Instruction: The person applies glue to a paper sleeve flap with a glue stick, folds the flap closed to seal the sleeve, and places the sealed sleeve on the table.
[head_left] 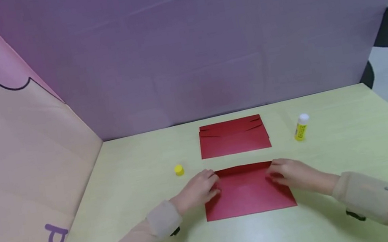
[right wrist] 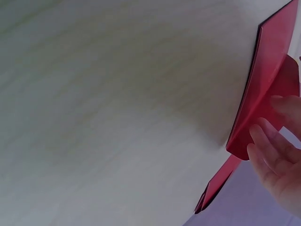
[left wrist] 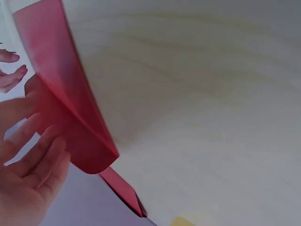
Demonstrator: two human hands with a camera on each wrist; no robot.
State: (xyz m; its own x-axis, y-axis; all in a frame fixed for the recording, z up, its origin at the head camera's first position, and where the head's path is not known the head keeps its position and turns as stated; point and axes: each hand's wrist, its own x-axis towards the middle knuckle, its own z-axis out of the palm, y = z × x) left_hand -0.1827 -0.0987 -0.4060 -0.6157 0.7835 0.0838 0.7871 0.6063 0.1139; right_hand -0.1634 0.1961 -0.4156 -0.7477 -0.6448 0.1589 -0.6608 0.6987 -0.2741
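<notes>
A red paper envelope (head_left: 249,199) lies on the table in the head view, with its flap (left wrist: 87,146) standing up from the body along the far edge. My left hand (head_left: 198,188) is at the flap's left end; in the left wrist view its fingers (left wrist: 49,162) are fairly straight and rest against the flap's outer side. At the right end, my right hand (head_left: 295,173) touches the flap the same way, its fingers (right wrist: 270,153) extended and loose in the right wrist view. The flap's inner fold shows in both wrist views.
Beyond the envelope lies a second red envelope (head_left: 234,144). A glue stick (head_left: 300,131) with a yellow label and white end stands at the right. Left of the envelopes is a small yellow cap (head_left: 179,170). A purple backdrop (head_left: 183,54) rises behind the table (head_left: 139,160).
</notes>
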